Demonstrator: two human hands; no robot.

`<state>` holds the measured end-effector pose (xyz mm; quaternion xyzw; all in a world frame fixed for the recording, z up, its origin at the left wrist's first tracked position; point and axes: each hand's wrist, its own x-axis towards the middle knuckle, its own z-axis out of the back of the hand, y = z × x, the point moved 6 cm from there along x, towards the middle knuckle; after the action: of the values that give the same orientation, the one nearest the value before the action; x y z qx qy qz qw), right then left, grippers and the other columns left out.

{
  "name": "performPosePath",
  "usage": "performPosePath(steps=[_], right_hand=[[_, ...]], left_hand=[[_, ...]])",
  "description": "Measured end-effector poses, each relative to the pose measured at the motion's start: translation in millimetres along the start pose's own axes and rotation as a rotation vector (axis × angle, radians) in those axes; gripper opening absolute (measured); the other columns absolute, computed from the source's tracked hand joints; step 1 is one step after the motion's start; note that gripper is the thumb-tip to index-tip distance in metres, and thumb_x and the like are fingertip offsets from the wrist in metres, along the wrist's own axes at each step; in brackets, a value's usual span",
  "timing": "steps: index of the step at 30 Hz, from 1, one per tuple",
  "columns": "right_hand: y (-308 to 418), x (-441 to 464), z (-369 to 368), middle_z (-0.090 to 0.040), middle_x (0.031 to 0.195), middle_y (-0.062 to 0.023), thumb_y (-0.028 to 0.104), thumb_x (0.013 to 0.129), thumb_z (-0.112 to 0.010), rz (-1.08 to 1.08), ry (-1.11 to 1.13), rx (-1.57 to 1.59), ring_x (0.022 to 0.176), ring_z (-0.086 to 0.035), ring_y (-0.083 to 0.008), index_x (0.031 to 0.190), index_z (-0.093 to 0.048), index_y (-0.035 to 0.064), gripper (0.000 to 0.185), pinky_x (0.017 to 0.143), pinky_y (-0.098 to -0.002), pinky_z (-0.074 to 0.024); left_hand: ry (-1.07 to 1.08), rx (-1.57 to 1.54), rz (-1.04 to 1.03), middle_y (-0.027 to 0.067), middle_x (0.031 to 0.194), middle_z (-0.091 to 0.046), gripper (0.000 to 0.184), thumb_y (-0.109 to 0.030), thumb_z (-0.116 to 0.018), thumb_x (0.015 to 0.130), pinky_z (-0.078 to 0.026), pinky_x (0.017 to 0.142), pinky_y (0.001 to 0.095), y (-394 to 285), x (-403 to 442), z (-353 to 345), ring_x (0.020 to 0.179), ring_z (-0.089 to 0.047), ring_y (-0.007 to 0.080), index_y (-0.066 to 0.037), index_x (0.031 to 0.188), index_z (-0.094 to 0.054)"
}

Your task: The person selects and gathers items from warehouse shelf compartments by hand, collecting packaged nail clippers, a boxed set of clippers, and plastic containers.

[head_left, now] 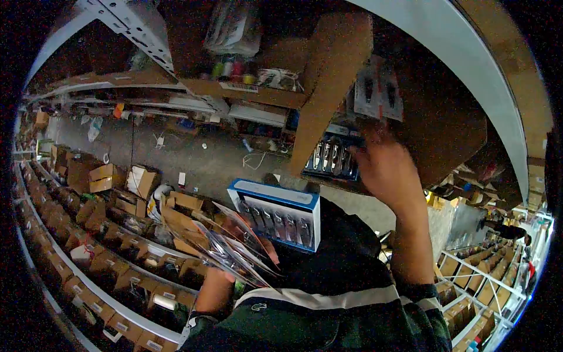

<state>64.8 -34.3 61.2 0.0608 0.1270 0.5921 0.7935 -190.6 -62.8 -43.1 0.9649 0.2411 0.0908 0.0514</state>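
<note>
My left hand (218, 283) is closed around a fanned stack of flat plastic-wrapped packets (237, 249). Against that stack stands a blue-edged box (275, 214) with a window, showing a row of metal tools that look like nail clippers; fingers show beside its lower left edge. My right hand (387, 170) reaches up into an open cardboard carton (331, 76) on the shelf. Its fingers, blurred, are beside a second blue box (334, 158) of similar metal clippers. Just above the fingertips are clear-wrapped packs (377, 94); whether the fingers grip one is unclear.
A white shelf beam (463, 53) curves above the carton. To its left, a shelf bin (246, 91) holds coloured items and a plastic bag. Rows of cardboard bins (123, 281) line the lower left. Scraps lie on the grey floor (217, 149); another person (507, 230) is far right.
</note>
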Motion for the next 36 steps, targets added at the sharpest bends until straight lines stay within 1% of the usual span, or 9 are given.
performPosePath(steps=[2, 4, 12, 17, 21, 25, 28, 32, 36], right_hand=[[6, -7, 17, -0.057, 0.106, -0.0250, 0.012, 0.081, -0.058, 0.053, -0.129, -0.021, 0.088, -0.059, -0.0400, 0.111, -0.054, -0.0016, 0.033, 0.076, -0.0426, -0.0482], [17, -24, 30, -0.061, 0.090, -0.0183, 0.018, 0.078, -0.064, 0.174, -0.167, 0.403, 0.084, -0.060, -0.0359, 0.102, -0.058, 0.0023, 0.029, 0.072, -0.0428, -0.0499], [65, -55, -1, -0.060, 0.099, -0.0181, 0.035, 0.066, -0.078, 0.434, 0.096, 0.705, 0.088, -0.060, -0.0331, 0.103, -0.058, -0.0019, 0.055, 0.076, -0.0376, -0.0504], [69, -60, -14, -0.059, 0.099, -0.0157, 0.031, 0.068, -0.077, 0.218, 0.006, 0.904, 0.085, -0.062, -0.0291, 0.098, -0.061, 0.0019, 0.044, 0.074, -0.0349, -0.0517], [76, -69, -6, -0.057, 0.104, -0.0175, 0.020, 0.064, -0.080, 0.519, -0.201, 0.382, 0.087, -0.061, -0.0288, 0.108, -0.057, 0.0062, 0.052, 0.068, -0.0331, -0.0512], [84, -60, 0, -0.052, 0.109, -0.0176, 0.022, 0.064, -0.079, 0.489, -0.133, 0.255, 0.084, -0.060, -0.0269, 0.104, -0.058, 0.0065, 0.047, 0.064, -0.0336, -0.0517], [79, -57, -10, -0.047, 0.113, -0.0176, 0.024, 0.067, -0.077, 0.360, -0.012, 0.286, 0.082, -0.060, -0.0266, 0.102, -0.058, 0.0064, 0.043, 0.061, -0.0352, -0.0516], [72, -55, -22, -0.043, 0.114, -0.0196, 0.019, 0.074, -0.069, 0.323, 0.069, 0.389, 0.083, -0.059, -0.0344, 0.112, -0.055, 0.0122, 0.041, 0.061, -0.0387, -0.0551], [71, -61, -32, -0.044, 0.118, -0.0170, 0.013, 0.072, -0.069, 0.357, 0.000, 0.496, 0.083, -0.060, -0.0342, 0.106, -0.059, 0.0186, 0.036, 0.058, -0.0386, -0.0551]], left_hand=[[0.027, -0.045, 0.050, 0.0388, 0.113, -0.043, 0.057, -0.047, -0.047, 0.086, -0.045, 0.080, 0.0611, -2, 5, -1, 0.098, -0.049, 0.0540, -0.009, 0.128, -0.040], [0.056, -0.091, 0.092, 0.0388, 0.116, -0.041, 0.056, -0.045, -0.047, 0.087, -0.045, 0.081, 0.0615, -4, 8, -2, 0.100, -0.048, 0.0547, -0.008, 0.129, -0.040], [0.296, -0.185, 0.184, 0.0380, 0.127, -0.031, 0.050, -0.035, -0.047, 0.089, -0.043, 0.083, 0.0637, -16, 25, -37, 0.109, -0.041, 0.0580, -0.005, 0.130, -0.039], [0.135, -0.097, 0.097, 0.0299, 0.126, -0.038, 0.053, -0.030, -0.060, 0.082, -0.044, 0.081, 0.0625, -17, 20, -25, 0.108, -0.044, 0.0549, -0.008, 0.127, -0.042], [0.159, 0.070, 0.025, 0.0244, 0.125, -0.043, 0.057, -0.030, -0.068, 0.075, -0.046, 0.080, 0.0600, -16, 14, -16, 0.107, -0.046, 0.0512, -0.011, 0.124, -0.046], [0.383, 0.381, -0.311, 0.0190, 0.124, -0.047, 0.062, -0.030, -0.077, 0.069, -0.048, 0.078, 0.0574, -17, 14, -1, 0.106, -0.049, 0.0475, -0.013, 0.122, -0.049], [0.270, 0.510, -0.032, 0.0272, 0.112, -0.051, 0.073, -0.022, -0.082, 0.063, -0.050, 0.077, 0.0517, -3, 5, -3, 0.102, -0.053, 0.0451, -0.029, 0.126, -0.046], [-0.057, 0.727, -0.141, 0.0374, 0.110, -0.049, 0.091, -0.037, -0.077, 0.067, -0.053, 0.072, 0.0496, -14, 0, -25, 0.092, -0.057, 0.0463, -0.016, 0.139, -0.026], [-0.188, 0.015, 0.070, 0.0374, 0.119, -0.043, 0.078, -0.032, -0.073, 0.073, -0.052, 0.071, 0.0520, -1, -20, 6, 0.101, -0.051, 0.0504, -0.021, 0.137, -0.029]])
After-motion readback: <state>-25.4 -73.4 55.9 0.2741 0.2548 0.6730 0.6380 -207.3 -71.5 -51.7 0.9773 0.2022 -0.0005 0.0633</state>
